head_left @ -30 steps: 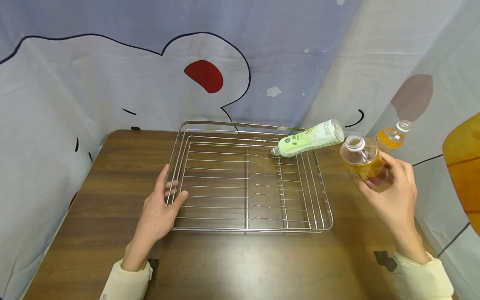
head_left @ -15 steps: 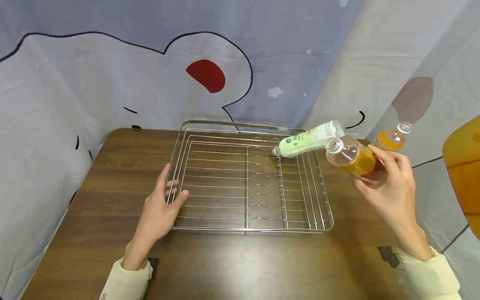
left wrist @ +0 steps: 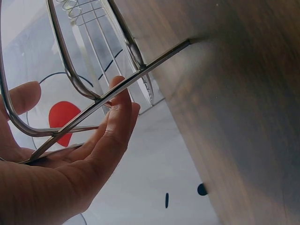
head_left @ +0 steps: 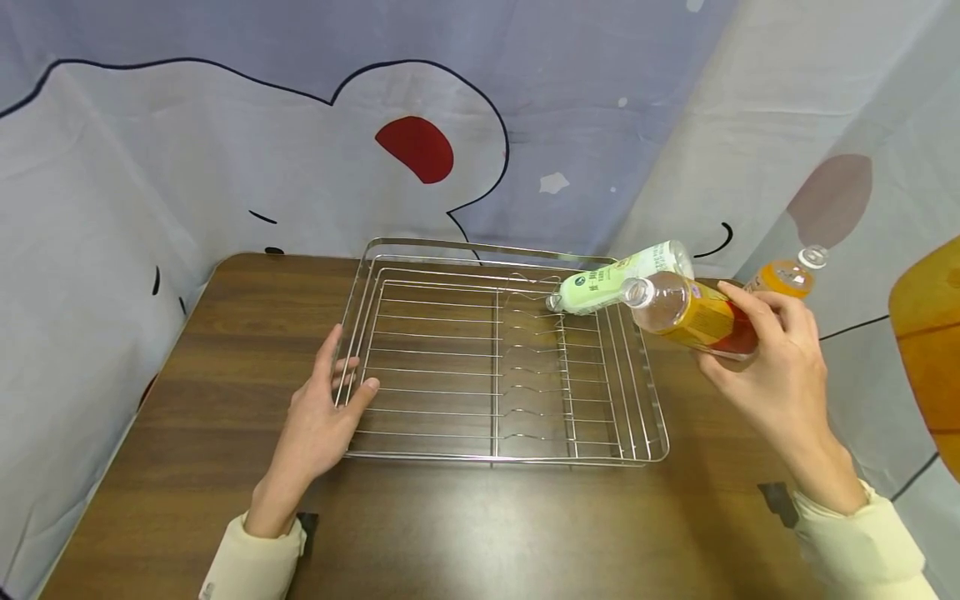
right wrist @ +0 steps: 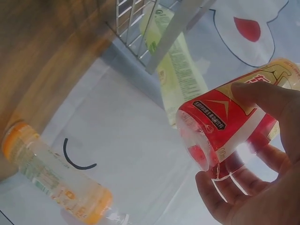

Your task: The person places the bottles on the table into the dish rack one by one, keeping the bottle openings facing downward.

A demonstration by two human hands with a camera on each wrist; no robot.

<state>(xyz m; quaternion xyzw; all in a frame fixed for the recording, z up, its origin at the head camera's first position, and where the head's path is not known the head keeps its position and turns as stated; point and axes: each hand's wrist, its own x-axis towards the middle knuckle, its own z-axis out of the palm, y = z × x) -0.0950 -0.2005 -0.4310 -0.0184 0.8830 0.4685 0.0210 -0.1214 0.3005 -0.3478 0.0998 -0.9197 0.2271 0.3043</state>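
Observation:
A metal wire dish rack (head_left: 525,459) stands on the wooden table. My left hand (head_left: 318,421) holds its left side, thumb inside the rim and fingers outside; in the left wrist view the fingers curl behind the metal bars. On the right, my right hand (head_left: 783,367) grips a clear plastic bottle (head_left: 693,315) with a red and yellow label around its lower part. That bottle is tilted, its uncapped neck pointing left over the rack's right side. A pale green bottle (head_left: 618,279) lies neck-down in the rack's back right corner, partly overlapped by the held bottle.
Behind my right hand an orange-labelled clear bottle (head_left: 783,277) stands upright at the table's back right. A printed curtain (head_left: 300,183) hangs behind and along both sides. Dark tape patches (head_left: 778,504) mark the table front (head_left: 480,533).
The bottle in my right hand has tipped over from nearly upright, its neck swinging left toward the rack. My left hand and the green bottle have stayed in place.

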